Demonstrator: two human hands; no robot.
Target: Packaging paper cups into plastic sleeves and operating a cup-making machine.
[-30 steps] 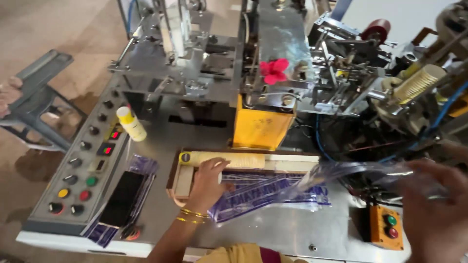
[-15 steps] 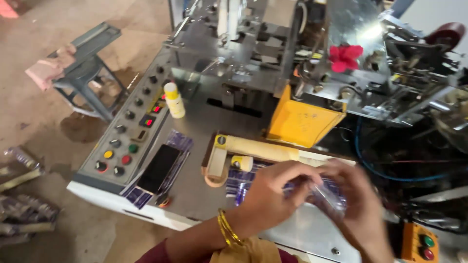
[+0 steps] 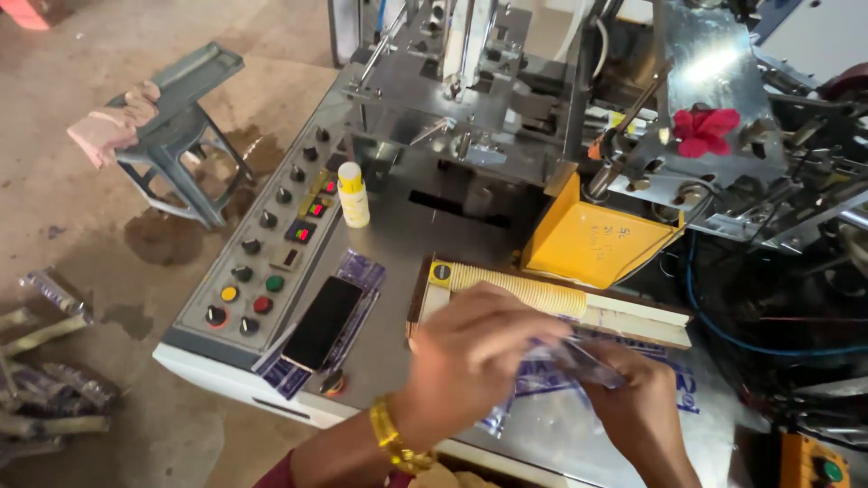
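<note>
steel machine table [image 3: 425,226] underneath; left hand [image 3: 470,348] and right hand [image 3: 637,402] meet, pinching a clear plastic sleeve [image 3: 579,361]. better to grip its edges evenly.

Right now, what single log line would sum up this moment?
left hand: holding clear plastic bag | right hand: holding same bag | behind: row of stacked paper cups in tray | phone beside button panel

A grey metal machine surface [image 3: 398,244] carries a small white bottle with a yellow cap [image 3: 353,194], a black phone [image 3: 323,322] lying on printed plastic bags, and a long row of nested paper cups [image 3: 520,289] in a wooden tray. More clear printed bags [image 3: 542,380] lie flat near its front edge. Beside it, the concrete floor [image 3: 90,271] bears a grey plastic stool [image 3: 176,126].
</note>
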